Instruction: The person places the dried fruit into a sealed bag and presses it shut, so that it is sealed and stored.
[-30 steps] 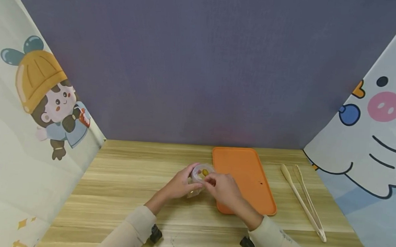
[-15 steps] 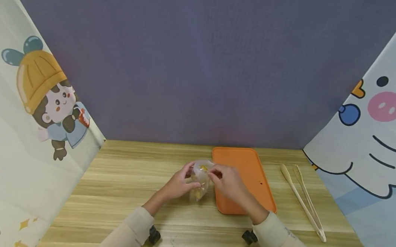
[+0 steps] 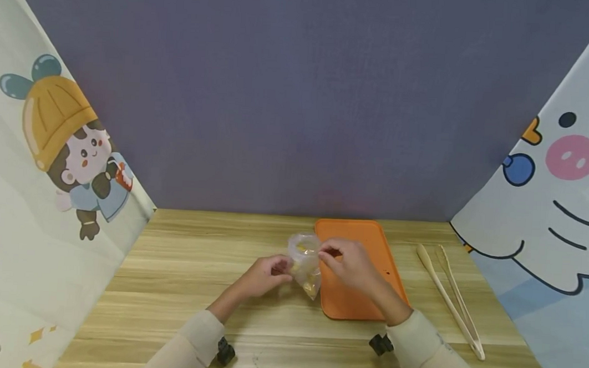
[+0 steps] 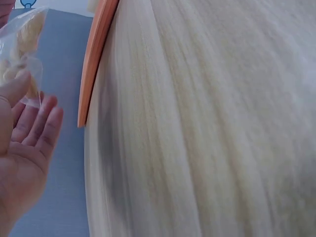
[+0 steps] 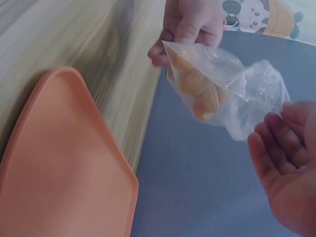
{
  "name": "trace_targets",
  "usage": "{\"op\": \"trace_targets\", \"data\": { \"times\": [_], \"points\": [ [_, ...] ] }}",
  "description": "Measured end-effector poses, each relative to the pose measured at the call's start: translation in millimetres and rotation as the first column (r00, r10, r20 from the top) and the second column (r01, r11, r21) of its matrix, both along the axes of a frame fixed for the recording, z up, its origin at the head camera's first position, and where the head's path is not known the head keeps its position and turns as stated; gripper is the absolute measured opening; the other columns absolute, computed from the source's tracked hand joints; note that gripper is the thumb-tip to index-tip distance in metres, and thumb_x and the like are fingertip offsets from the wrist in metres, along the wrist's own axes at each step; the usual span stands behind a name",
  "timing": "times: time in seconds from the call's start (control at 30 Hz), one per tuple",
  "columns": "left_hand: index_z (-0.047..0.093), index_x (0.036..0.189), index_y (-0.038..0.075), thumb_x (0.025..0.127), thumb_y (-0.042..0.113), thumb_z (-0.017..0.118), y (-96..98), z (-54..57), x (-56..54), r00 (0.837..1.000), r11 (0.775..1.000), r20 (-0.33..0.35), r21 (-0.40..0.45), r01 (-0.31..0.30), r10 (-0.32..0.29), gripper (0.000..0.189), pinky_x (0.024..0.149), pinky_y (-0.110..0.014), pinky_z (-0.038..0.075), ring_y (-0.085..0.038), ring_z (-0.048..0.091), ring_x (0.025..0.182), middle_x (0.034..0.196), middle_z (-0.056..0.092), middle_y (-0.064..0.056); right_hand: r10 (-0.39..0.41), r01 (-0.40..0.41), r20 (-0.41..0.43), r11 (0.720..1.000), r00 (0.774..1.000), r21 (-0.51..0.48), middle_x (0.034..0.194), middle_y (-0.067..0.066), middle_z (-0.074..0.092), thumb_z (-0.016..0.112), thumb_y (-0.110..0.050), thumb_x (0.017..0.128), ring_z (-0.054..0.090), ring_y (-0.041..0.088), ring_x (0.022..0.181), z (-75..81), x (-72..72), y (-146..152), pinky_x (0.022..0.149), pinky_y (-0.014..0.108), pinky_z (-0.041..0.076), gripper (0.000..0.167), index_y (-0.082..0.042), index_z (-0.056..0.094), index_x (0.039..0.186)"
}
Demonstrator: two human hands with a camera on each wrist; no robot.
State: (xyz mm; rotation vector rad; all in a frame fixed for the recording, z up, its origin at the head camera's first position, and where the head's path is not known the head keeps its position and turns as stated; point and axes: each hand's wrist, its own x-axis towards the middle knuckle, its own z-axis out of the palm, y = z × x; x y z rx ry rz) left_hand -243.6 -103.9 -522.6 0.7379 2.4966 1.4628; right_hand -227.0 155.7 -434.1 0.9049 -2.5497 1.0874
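Note:
A clear plastic bag (image 3: 304,269) hangs in the air between the two hands, its mouth upward and spread in a ring. Several yellowish-brown pieces (image 5: 200,91), rounded in shape, lie in its lower part; their kind does not show clearly. My right hand (image 3: 352,266) pinches the rim of the bag between thumb and fingertips on the right side. At the bag's left side is my left hand (image 3: 264,277), its fingers loose and apart. In the left wrist view the left hand (image 4: 27,163) has its thumb in front of the bag's lower end and fingers behind.
An orange tray (image 3: 345,304) lies on the wooden table (image 3: 190,267), partly under the right forearm, with a small dark speck on it. Light-coloured tongs (image 3: 477,348) lie spread to its right. A grey backdrop (image 3: 298,106) rises behind the table.
The left hand has loosened from the bag and moved slightly left and down. The right hand has moved right and up with the rim, so the bag hangs longer and farther right.

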Motion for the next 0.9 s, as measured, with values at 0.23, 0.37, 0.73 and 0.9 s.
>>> {"op": "trace_targets", "data": {
  "times": [0.23, 0.37, 0.73, 0.9],
  "points": [
    [0.071, 0.111, 0.007, 0.092, 0.018, 0.075, -0.4, -1.4, 0.8, 0.999, 1.0, -0.037, -0.01, -0.003, 0.003, 0.022, 0.081, -0.022, 0.057, -0.011, 0.068, 0.09, 0.099, 0.074, -0.005, 0.022, -0.023, 0.007, 1.0, 1.0, 0.017, 0.089, -0.002, 0.071, 0.069, -0.013, 0.097, 0.066, 0.005, 0.08, -1.8, -1.3, 5.8, 0.071, 0.022, 0.058, 0.006, -0.009, 0.072, 0.095],
    [0.072, 0.105, 0.008, 0.091, 0.017, 0.077, 0.1, -1.6, 1.1, 0.998, 1.0, -0.056, 0.0, -0.02, 0.02, 0.018, 0.077, -0.022, 0.057, -0.005, 0.065, 0.085, 0.095, 0.073, -0.003, 0.006, -0.008, 0.033, 0.999, 0.999, 0.043, 0.089, -0.003, 0.069, 0.069, -0.014, 0.098, 0.063, 0.003, 0.079, -2.9, -0.4, 7.1, 0.07, 0.021, 0.056, 0.005, -0.01, 0.071, 0.096],
    [0.074, 0.098, 0.006, 0.084, 0.014, 0.082, 1.9, -2.2, 1.5, 0.992, 0.993, -0.064, 0.058, -0.104, 0.108, 0.018, 0.073, -0.021, 0.058, -0.005, 0.069, 0.081, 0.09, 0.077, -0.006, -0.078, 0.079, -0.035, 0.996, 0.996, 0.029, 0.088, -0.001, 0.069, 0.068, -0.01, 0.098, 0.065, 0.009, 0.08, -6.1, -3.1, 6.7, 0.07, 0.026, 0.057, 0.004, -0.007, 0.07, 0.095],
    [0.074, 0.095, 0.008, 0.083, 0.013, 0.083, 0.7, 0.2, 2.5, 0.983, 0.985, -0.067, 0.047, -0.166, 0.169, 0.016, 0.068, -0.02, 0.056, -0.004, 0.067, 0.077, 0.087, 0.076, -0.005, -0.153, 0.154, -0.07, 0.988, 0.986, 0.01, 0.088, 0.002, 0.067, 0.064, -0.008, 0.1, 0.065, 0.014, 0.083, -4.8, -5.4, 8.7, 0.073, 0.032, 0.057, 0.004, -0.006, 0.067, 0.097]
  ]
}}
